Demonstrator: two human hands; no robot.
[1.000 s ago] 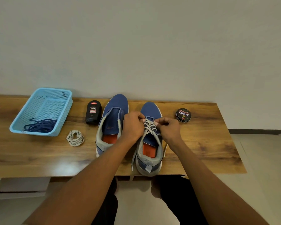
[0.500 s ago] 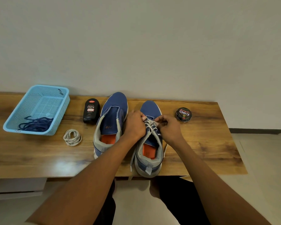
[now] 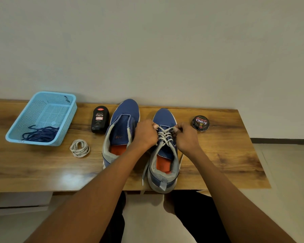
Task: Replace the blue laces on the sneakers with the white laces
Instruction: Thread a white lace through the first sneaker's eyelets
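Two blue sneakers stand side by side on the wooden table (image 3: 226,155), toes toward the wall. The left sneaker (image 3: 120,130) has no lace. The right sneaker (image 3: 163,155) carries a white lace (image 3: 164,135) crossed through its upper eyelets, with a loose end (image 3: 144,172) hanging down its left side. My left hand (image 3: 145,135) pinches the lace at the shoe's left edge. My right hand (image 3: 186,137) pinches it at the right edge. A second white lace (image 3: 79,148) lies coiled left of the sneakers. The blue laces (image 3: 40,135) lie in the light blue basket (image 3: 67,120).
A black Cherry polish bottle (image 3: 100,119) lies between the basket and the left sneaker. A round Cherry polish tin (image 3: 200,123) sits right of the right sneaker. The wall runs close behind the table. The right sneaker's heel reaches the table's front edge.
My hands have drawn slightly apart, pulling the white lace out to both sides across the right sneaker's upper eyelets. The view has shifted a little.
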